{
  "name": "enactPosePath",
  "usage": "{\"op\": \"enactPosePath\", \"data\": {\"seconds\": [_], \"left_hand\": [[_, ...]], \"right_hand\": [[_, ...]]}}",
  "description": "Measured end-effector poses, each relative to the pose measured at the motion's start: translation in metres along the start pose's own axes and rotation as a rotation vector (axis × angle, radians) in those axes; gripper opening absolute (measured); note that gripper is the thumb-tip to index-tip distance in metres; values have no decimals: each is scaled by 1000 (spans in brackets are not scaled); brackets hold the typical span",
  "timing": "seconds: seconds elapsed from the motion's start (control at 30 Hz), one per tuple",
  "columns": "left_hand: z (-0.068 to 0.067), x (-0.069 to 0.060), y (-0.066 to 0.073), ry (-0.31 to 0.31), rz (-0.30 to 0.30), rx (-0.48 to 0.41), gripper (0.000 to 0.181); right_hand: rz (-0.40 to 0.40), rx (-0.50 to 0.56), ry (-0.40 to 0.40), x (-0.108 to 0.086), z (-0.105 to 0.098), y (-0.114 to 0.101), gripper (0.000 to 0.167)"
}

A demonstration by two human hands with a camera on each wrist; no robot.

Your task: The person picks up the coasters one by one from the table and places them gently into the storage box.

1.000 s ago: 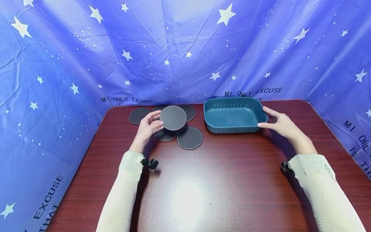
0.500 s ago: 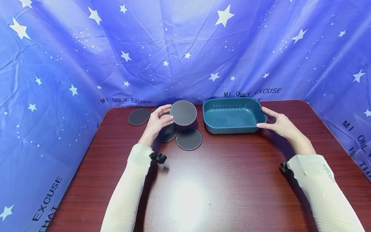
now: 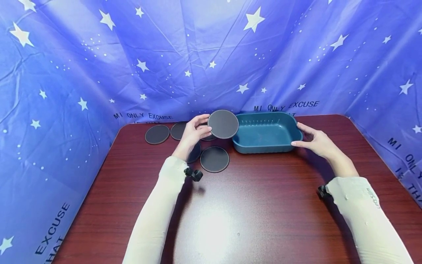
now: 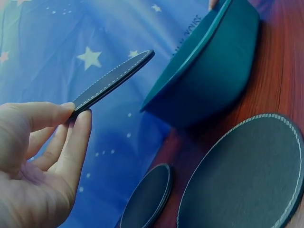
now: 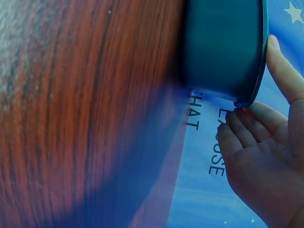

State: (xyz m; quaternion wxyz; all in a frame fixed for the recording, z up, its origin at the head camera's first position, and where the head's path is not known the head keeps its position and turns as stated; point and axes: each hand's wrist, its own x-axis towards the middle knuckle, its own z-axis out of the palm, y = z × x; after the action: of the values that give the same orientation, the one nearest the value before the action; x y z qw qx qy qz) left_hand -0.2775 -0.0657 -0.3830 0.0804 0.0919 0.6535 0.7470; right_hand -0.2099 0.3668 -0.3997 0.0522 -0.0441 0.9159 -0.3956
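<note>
My left hand (image 3: 192,134) pinches a round black coaster (image 3: 222,124) by its left edge, thumb against fingers. The coaster is held above the table, and its right edge overlaps the left end of a teal plastic bin (image 3: 267,148) in the head view. Pale stitching runs round the coaster in the left wrist view, where it tilts upward, apart from the bin. My right hand (image 3: 318,143) holds the bin's right end, with the thumb at the near corner and the fingers at the far side. No coaster shows inside the bin.
Several more black coasters lie on the reddish-brown table (image 3: 263,205): one at far left (image 3: 157,134), a nearer one (image 3: 214,159), others partly hidden by my left hand. A blue star-printed cloth (image 3: 184,44) hangs behind the table and at both sides.
My left hand has carried the coaster rightward and slightly away from me, from over the other coasters to the bin's left end. The right hand and bin keep their places.
</note>
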Motion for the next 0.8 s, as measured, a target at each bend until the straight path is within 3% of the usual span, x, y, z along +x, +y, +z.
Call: {"op": "enactPosePath", "data": {"seconds": [0.8], "left_hand": [[84,35,-13,-25,-101,28,52]], "right_hand": [[-38,31,16,-2,2,0,87]]}}
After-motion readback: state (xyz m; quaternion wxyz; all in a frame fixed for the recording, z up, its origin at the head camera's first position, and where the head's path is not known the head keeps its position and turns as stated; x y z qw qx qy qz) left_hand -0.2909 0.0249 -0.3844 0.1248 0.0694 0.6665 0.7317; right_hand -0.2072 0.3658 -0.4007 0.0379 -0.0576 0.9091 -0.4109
